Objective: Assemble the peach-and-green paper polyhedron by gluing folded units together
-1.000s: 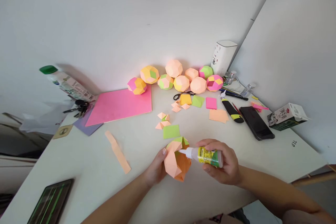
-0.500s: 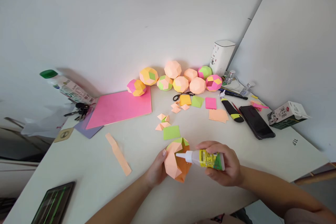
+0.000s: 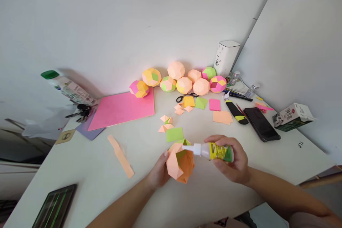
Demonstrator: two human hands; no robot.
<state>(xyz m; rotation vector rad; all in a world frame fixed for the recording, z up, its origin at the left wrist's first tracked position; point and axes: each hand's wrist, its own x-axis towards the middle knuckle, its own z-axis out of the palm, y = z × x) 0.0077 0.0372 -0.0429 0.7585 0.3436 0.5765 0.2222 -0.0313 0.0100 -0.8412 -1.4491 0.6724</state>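
My left hand (image 3: pixel 158 171) grips an unfinished paper polyhedron (image 3: pixel 179 162) of orange and green panels, its open side facing up, just above the white table (image 3: pixel 88 171). My right hand (image 3: pixel 233 160) is closed round a small glue bottle (image 3: pixel 212 151) with a yellow and green label, held level. The bottle's white nozzle points left and touches the top edge of the polyhedron. A green paper square (image 3: pixel 174 134) lies just behind it, with small folded orange pieces (image 3: pixel 165 123) beyond.
Several finished paper balls (image 3: pixel 184 78) line the wall. Pink sheet (image 3: pixel 123 108), orange strip (image 3: pixel 120 155), scissors (image 3: pixel 183 97), sticky notes (image 3: pixel 214 104), highlighter (image 3: pixel 236 112), phone (image 3: pixel 261 124), carton (image 3: pixel 292 115), white container (image 3: pixel 226 58), lying bottle (image 3: pixel 66 86), keys (image 3: pixel 80 111), tablet (image 3: pixel 55 208).
The glue bottle has risen and shifted slightly right, its nozzle moving from inside the polyhedron to its top edge. The polyhedron has tilted so its green inner panel shows.
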